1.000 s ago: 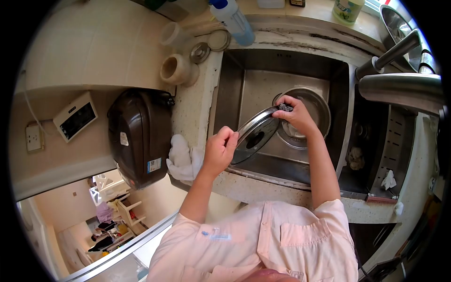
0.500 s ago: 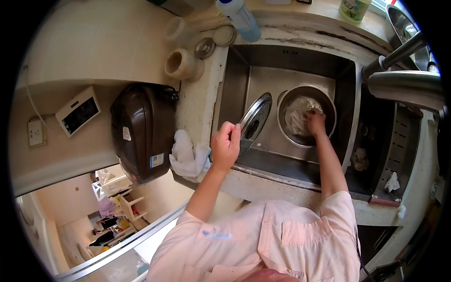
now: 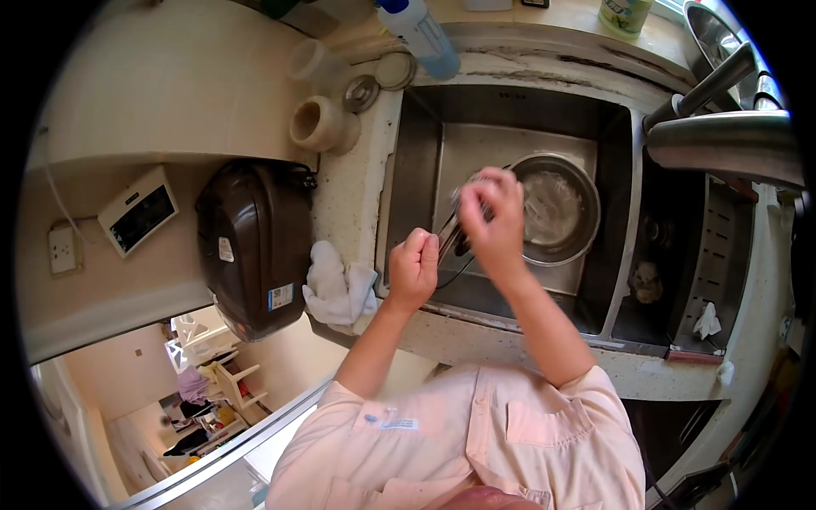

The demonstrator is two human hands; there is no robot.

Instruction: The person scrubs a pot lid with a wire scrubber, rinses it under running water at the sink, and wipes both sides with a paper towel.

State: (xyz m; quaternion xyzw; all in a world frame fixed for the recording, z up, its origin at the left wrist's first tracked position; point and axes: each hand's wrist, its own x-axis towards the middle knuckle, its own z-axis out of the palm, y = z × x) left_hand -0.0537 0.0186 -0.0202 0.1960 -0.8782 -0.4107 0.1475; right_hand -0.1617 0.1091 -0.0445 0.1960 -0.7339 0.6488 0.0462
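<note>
My left hand (image 3: 414,268) is closed on the rim of a metal pot lid (image 3: 449,231), tilted on edge over the left part of the sink. My right hand (image 3: 493,217) is in front of the lid, its fingers curled and smeared by motion. It covers most of the lid, and whatever is in its fingers is hidden. Just right of it, a round metal pot (image 3: 592,212) stands in the steel sink (image 3: 476,140), with cloudy, whitish liquid inside.
A faucet (image 3: 722,140) reaches in from the right. Left of the sink are a white cloth (image 3: 336,289), a dark brown appliance (image 3: 255,246) and a beige jar (image 3: 319,123). A blue-capped bottle (image 3: 425,38) stands behind the sink.
My right hand has left the pot and moved left to the lid. My left hand keeps its grip on the lid, which now appears more edge-on.
</note>
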